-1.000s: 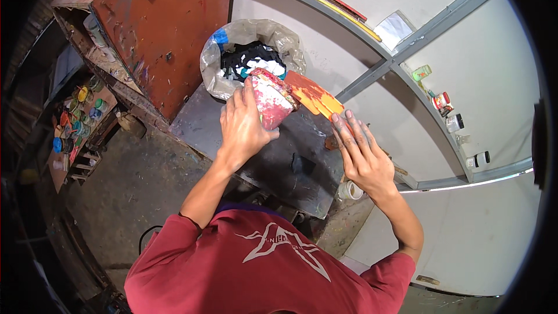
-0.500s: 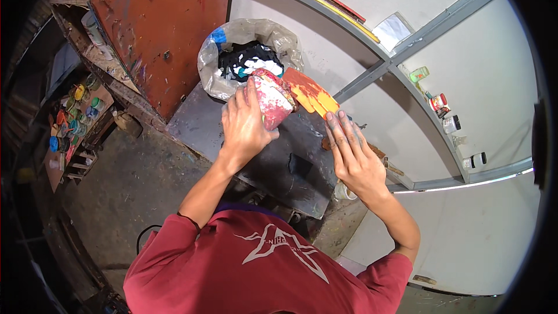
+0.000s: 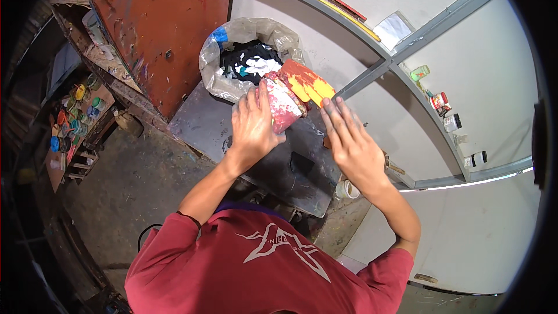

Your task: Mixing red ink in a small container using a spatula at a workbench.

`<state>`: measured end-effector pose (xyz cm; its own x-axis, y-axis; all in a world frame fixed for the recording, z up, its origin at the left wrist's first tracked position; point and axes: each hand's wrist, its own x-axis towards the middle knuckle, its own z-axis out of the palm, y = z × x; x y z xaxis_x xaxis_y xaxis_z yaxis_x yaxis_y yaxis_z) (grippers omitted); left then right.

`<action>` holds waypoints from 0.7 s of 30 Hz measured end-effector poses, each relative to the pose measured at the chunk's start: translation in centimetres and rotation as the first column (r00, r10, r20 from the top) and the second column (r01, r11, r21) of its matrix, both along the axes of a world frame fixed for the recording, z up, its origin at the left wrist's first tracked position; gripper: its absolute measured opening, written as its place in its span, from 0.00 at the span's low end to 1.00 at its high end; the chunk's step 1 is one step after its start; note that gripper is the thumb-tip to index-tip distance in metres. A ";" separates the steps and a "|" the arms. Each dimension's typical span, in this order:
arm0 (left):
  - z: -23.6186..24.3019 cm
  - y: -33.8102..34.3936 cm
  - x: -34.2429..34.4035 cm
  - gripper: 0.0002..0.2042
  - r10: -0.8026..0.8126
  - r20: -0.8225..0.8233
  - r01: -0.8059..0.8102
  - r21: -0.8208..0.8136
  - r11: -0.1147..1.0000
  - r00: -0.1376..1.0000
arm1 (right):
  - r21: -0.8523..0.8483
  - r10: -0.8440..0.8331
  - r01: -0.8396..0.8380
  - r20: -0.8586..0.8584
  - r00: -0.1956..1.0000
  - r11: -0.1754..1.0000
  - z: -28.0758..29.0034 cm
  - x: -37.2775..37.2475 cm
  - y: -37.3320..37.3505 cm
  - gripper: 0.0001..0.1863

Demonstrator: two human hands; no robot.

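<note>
My left hand (image 3: 251, 128) is wrapped round a paint-crusted tub (image 3: 285, 107), smeared red and white. The tub is tilted, and its mouth leans to the upper right. My right hand (image 3: 356, 150) grips a flat scraper (image 3: 305, 82), its fingers lying along the near end and its thumb hidden. Yellow paint streaks the scraper's reddish-brown face. Its lower left edge lies against or just over the tub's rim; I cannot tell whether they touch. What is inside the tub cannot be seen.
Past the tub, a clear plastic bag (image 3: 216, 75) holds black and white scraps on a dark table (image 3: 250, 166). A reddish-brown cabinet (image 3: 168, 29) stands left of it. Small paint jars (image 3: 439, 102) line a grey wall frame at right. Several more pots (image 3: 75, 125) stand at far left.
My left hand and the tub have moved a little to the right. The scraper has shifted slightly up and left with my right hand, so more of it overlaps the tub's rim.
</note>
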<state>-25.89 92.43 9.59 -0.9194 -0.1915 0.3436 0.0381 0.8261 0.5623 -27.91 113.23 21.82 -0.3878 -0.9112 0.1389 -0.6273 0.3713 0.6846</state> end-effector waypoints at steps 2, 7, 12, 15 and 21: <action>-0.6 -0.2 -0.1 0.62 -0.015 -0.062 0.016 0.016 1.000 0.998 | -0.176 -0.005 0.054 0.268 0.963 0.983 0.5 -0.9 0.1 0.32; -1.2 -1.0 0.0 0.63 -0.010 -0.112 0.018 0.073 0.997 0.994 | -0.516 0.099 0.167 0.449 0.888 0.840 1.7 -2.1 1.3 0.50; -2.2 -2.6 -0.1 0.65 -0.042 -0.224 0.121 0.350 0.929 0.974 | -0.549 0.102 0.147 0.397 0.912 0.823 0.6 -2.4 3.3 0.42; -2.0 -3.3 0.2 0.64 -0.108 -0.252 0.208 0.415 0.886 0.962 | -0.452 0.026 0.071 0.206 0.978 0.889 -0.6 -2.9 5.2 0.34; -1.3 -4.0 0.3 0.63 -0.174 -0.270 0.315 0.675 0.667 0.947 | -0.220 0.047 -0.086 -0.176 0.983 0.972 -3.4 -3.8 8.4 0.23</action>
<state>-25.55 88.45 8.32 -0.9095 -0.2170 0.3547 0.3313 0.1373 0.9335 -31.75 121.58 18.46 -0.2810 -0.8714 0.4021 -0.5389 0.4899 0.6853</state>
